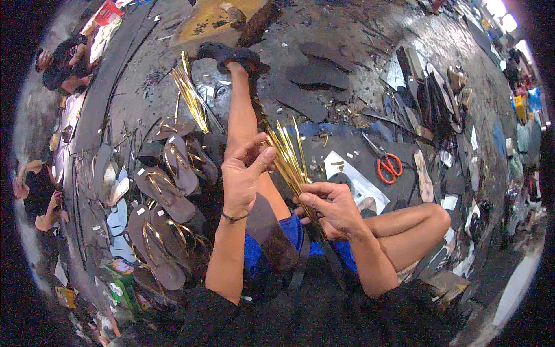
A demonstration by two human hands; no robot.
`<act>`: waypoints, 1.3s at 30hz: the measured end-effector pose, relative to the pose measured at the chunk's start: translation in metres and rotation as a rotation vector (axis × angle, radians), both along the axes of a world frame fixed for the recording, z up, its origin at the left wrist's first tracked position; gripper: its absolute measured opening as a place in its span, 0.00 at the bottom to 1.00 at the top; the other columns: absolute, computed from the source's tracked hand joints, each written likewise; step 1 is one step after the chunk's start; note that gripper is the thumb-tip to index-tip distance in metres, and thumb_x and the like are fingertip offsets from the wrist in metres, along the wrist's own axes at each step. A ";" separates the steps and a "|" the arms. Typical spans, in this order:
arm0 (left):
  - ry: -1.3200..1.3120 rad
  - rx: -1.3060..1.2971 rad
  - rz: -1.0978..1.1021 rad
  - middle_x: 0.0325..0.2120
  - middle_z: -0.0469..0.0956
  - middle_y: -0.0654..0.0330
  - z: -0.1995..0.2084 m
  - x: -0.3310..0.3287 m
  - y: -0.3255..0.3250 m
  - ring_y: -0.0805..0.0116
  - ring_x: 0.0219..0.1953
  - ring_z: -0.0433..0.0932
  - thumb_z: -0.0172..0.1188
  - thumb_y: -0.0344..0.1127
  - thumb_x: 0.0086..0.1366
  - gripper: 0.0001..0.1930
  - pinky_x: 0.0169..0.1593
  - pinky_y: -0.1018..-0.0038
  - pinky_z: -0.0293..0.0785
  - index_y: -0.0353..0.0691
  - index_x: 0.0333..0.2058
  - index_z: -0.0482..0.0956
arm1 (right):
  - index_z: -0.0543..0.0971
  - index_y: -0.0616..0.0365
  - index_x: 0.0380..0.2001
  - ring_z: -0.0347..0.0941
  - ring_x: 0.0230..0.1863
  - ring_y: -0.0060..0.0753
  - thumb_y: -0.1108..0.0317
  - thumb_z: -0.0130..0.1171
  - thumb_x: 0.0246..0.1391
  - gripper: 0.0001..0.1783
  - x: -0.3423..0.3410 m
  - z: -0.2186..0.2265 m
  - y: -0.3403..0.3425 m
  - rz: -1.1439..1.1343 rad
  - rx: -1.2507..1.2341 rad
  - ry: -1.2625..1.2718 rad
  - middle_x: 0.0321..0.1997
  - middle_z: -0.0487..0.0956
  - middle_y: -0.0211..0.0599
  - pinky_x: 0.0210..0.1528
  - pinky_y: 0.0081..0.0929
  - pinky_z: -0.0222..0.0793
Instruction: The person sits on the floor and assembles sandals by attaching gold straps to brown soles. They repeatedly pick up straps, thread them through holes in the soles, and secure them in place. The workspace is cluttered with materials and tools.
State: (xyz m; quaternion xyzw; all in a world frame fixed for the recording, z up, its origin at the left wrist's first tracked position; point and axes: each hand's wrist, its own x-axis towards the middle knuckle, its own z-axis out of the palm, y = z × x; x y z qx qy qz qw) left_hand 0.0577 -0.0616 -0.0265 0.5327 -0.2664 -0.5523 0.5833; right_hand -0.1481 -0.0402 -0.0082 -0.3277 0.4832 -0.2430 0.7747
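A bundle of thin, shiny gold strips (287,161) slants up in front of my lap. My right hand (335,211) is closed round its lower part, thumb on top. At the bundle's upper left side, my left hand (244,176) has thumb and fingers pinched together on the gold strips; how many it grips is hidden. Across my lap, under the hands, lies a dark brown sandal sole (277,231). More gold strips (189,95) rest on the floor beside my outstretched leg.
Finished-looking brown sandals with gold straps (165,194) crowd the floor on the left. Orange-handled scissors (388,165) lie at right beside a white sheet (352,182). Dark soles (318,75) lie ahead, near a wooden block (217,26). Two people sit at far left.
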 end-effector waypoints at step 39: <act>-0.086 0.042 -0.004 0.39 0.84 0.55 0.007 -0.011 0.025 0.74 0.38 0.83 0.67 0.26 0.62 0.17 0.39 0.78 0.81 0.32 0.50 0.80 | 0.80 0.61 0.50 0.80 0.37 0.21 0.66 0.61 0.62 0.15 -0.021 -0.008 0.012 0.210 -0.057 -0.055 0.39 0.83 0.36 0.28 0.20 0.78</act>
